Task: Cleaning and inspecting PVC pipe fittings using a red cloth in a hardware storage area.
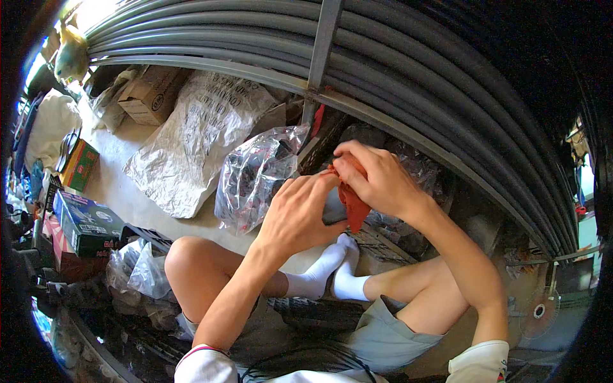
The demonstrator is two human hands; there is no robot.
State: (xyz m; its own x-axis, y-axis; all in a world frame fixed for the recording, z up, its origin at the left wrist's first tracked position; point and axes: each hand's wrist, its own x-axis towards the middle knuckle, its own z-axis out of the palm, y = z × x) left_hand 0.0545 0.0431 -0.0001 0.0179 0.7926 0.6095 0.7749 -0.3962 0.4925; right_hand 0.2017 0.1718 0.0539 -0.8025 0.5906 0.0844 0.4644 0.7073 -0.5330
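A red-orange cloth or soft plastic piece (353,206) is held up in front of me, its pointed end hanging down. My right hand (376,179) grips its upper part, thumb and fingers bunched around it. At the left edge of the piece, my left hand (301,210) pinches with the fingertips, its thumb stretched out below. A greyish rounded object shows partly between the hands, behind the piece; what it is cannot be told. Just left of the hands, a clear plastic bag (256,179) with dark contents lies on the floor.
Dark pipes (206,28) on a metal rack (323,48) span the far side. Beneath it lie a white woven sack (191,139) and a cardboard box (153,95). Printed boxes (88,225) and plastic bags (143,268) stand at left. A fan (539,311) is at lower right.
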